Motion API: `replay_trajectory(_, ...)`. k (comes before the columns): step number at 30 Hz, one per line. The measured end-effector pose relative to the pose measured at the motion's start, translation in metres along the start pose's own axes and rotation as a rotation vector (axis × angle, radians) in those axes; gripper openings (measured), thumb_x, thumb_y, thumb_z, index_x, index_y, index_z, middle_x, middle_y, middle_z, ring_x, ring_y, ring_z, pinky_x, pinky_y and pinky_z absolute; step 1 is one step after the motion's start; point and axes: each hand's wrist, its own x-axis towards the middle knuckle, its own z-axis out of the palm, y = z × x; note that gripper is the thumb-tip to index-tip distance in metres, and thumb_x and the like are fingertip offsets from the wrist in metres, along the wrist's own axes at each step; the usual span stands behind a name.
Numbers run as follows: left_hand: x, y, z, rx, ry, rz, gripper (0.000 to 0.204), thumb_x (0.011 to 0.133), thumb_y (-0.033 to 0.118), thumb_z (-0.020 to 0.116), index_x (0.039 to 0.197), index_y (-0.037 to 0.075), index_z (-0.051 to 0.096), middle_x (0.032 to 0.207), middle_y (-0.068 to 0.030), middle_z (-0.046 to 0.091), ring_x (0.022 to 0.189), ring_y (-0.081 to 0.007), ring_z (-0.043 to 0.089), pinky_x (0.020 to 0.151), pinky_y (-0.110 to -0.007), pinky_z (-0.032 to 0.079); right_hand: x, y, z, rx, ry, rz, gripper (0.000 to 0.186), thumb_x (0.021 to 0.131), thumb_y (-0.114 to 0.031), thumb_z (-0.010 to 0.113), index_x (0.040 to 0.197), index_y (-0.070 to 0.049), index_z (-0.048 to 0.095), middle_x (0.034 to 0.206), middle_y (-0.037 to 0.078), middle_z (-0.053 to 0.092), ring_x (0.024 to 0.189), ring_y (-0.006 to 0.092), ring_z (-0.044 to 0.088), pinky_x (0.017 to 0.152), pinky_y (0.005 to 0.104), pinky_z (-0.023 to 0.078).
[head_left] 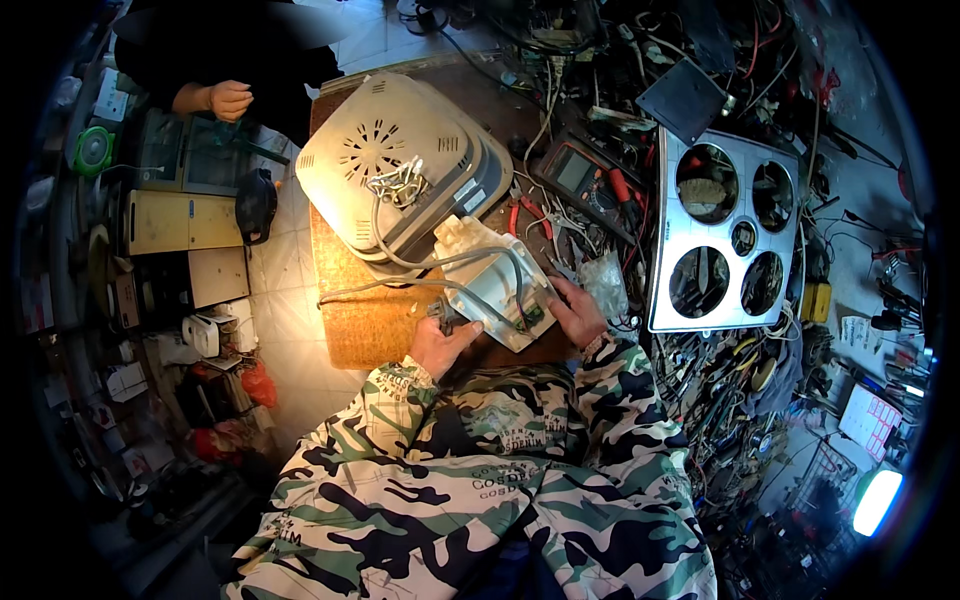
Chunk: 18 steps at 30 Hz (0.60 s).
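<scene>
A white plastic housing (480, 275), with wires and a small green board inside, is held between my hands near the table's front edge. My left hand (438, 343) grips its lower left side beside a dark part. My right hand (577, 314) grips its right side. Grey cables run across it. Just beyond sits a large beige vented appliance (340, 180), a coiled cord (398, 182) on top. Red-handled pliers (518, 217) and a multimeter (567, 175) lie to the right.
The wooden table (345, 335) carries these. At right are a steel plate with round holes (723, 318), a dark panel (680, 100), and piled tools and wires. A co-worker's hand (228, 101) is at upper left. Cluttered shelves and a yellow cabinet (185, 218) stand left.
</scene>
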Motion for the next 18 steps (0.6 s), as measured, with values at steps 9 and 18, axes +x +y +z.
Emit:
replay_trajectory(9, -0.016, -0.007, -0.019, -0.023, 0.1, 0.238, 0.036, 0.098, 0.027, 0.054, 0.118, -0.003, 0.057, 0.089, -0.0039, 0.065, 0.07, -0.0084, 0.05, 0.065, -0.026, 0.042, 0.0, 0.038, -0.007, 0.094, 0.23, 0.083, 0.035, 0.093, -0.022, 0.06, 0.119, 0.001, 0.063, 0.1, 0.02, 0.071, 0.092, 0.0304, 0.07, 0.077, 0.038, 0.054)
replay_trajectory(18, -0.041, 0.002, -0.013, 0.016, 0.058, 0.254, 0.029, 0.094, 0.024, 0.064, 0.108, -0.002, 0.063, 0.085, -0.0053, 0.068, 0.072, -0.0117, 0.059, 0.068, -0.028, 0.049, 0.035, -0.013, -0.061, -0.492, 0.674, -0.019, 0.028, 0.088, -0.012, 0.065, 0.113, 0.001, 0.062, 0.093, 0.02, 0.065, 0.084, 0.0359, 0.067, 0.067, 0.044, 0.054)
